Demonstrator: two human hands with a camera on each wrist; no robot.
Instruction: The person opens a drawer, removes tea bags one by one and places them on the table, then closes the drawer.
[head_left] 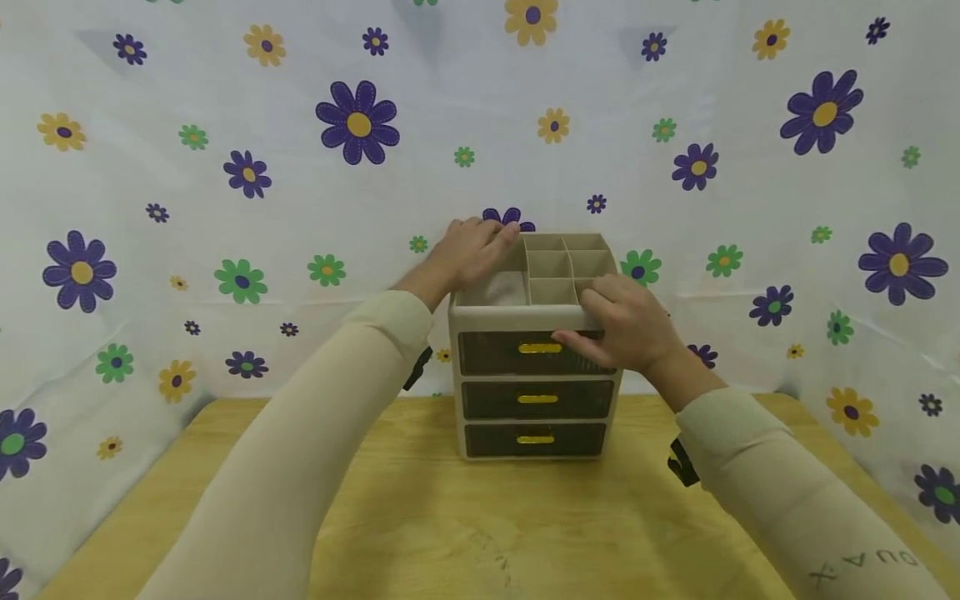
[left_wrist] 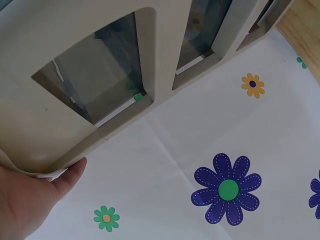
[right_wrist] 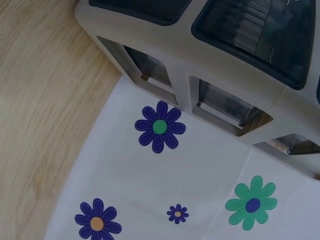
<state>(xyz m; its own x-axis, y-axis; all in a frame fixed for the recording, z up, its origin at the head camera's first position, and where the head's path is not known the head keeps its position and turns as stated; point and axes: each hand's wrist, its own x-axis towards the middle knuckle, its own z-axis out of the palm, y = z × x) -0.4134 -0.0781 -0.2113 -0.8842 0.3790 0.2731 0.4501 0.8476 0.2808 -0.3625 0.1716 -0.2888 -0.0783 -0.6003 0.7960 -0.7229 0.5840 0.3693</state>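
Observation:
A beige desktop drawer organizer [head_left: 537, 378] stands on the wooden table, its three dark drawers pushed in, each with a yellow handle [head_left: 537, 399]. Open compartments [head_left: 550, 265] divide the right part of its top. My left hand [head_left: 474, 252] grips the upper left rim toward the back; the left wrist view shows that hand [left_wrist: 30, 202] at the organizer's edge with a finger behind it. At the upper right front corner, my right hand [head_left: 632, 321] holds the rim, fingers over the top and thumb across the front of the top drawer. The right wrist view shows only the organizer's side [right_wrist: 182, 95].
A white cloth [head_left: 465, 100] with purple, yellow and green flowers hangs behind the table and along both sides. The wooden tabletop [head_left: 480, 525] extends in front of the organizer and to either side, with a few dark marks near its front.

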